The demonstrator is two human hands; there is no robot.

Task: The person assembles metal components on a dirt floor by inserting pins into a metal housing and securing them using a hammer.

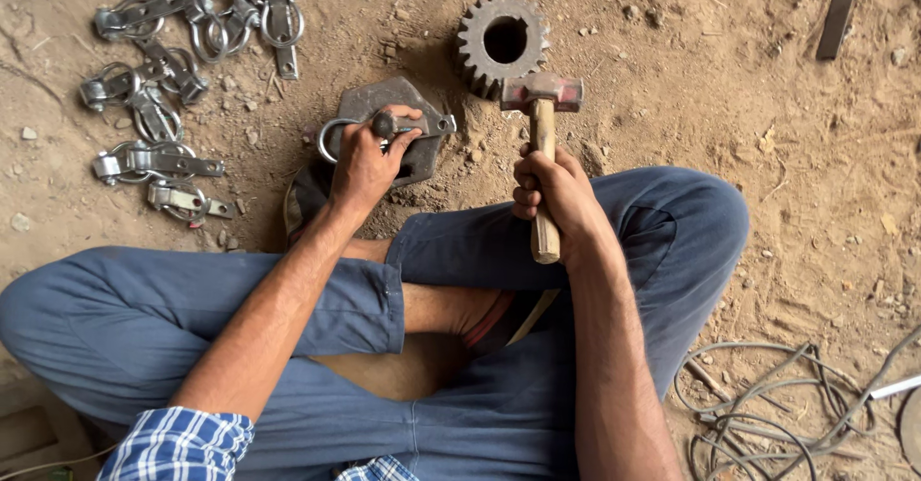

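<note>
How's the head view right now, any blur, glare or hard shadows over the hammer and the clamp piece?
Head view: soft, even daylight, no glare. The hammer in the right hand looks sharp, no motion blur. The metal clamp under the left hand is clear, with only faint shadow on the steel plate. The gear bore is dark. Frame edges look slightly stretched.

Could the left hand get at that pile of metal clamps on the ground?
Probably yes: the clamps lie on open dirt just beyond the left hand, nothing between. But it's busy holding a ringed piece.
</note>
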